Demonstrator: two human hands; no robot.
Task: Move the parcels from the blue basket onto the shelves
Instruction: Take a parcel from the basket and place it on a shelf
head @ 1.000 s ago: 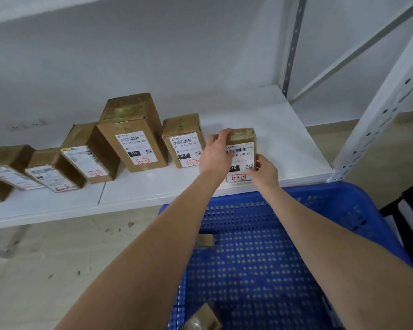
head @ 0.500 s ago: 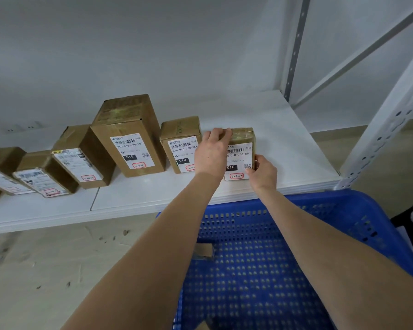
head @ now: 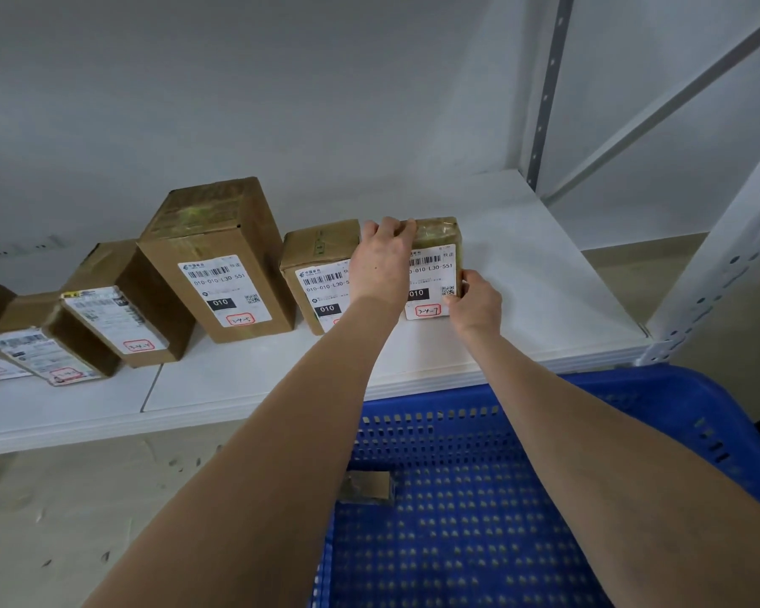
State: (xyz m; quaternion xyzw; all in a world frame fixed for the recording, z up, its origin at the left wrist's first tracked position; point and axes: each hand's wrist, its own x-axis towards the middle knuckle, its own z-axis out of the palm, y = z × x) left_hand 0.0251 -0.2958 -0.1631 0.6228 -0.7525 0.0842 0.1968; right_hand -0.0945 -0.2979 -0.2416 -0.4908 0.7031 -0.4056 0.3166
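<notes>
Left hand (head: 380,265) and right hand (head: 477,302), grip closed on the end parcel (head: 435,252) on the shelf (head: 545,274); one small parcel (head: 366,487) left in the blue basket (head: 676,390).

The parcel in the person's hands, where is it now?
In the head view the held parcel stands on the white shelf, rightmost in the row, next to the neighbouring parcel.

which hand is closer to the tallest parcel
Left. The left hand is right of the tallest parcel; the right hand is farther right, on the far side of the end parcel.
</notes>
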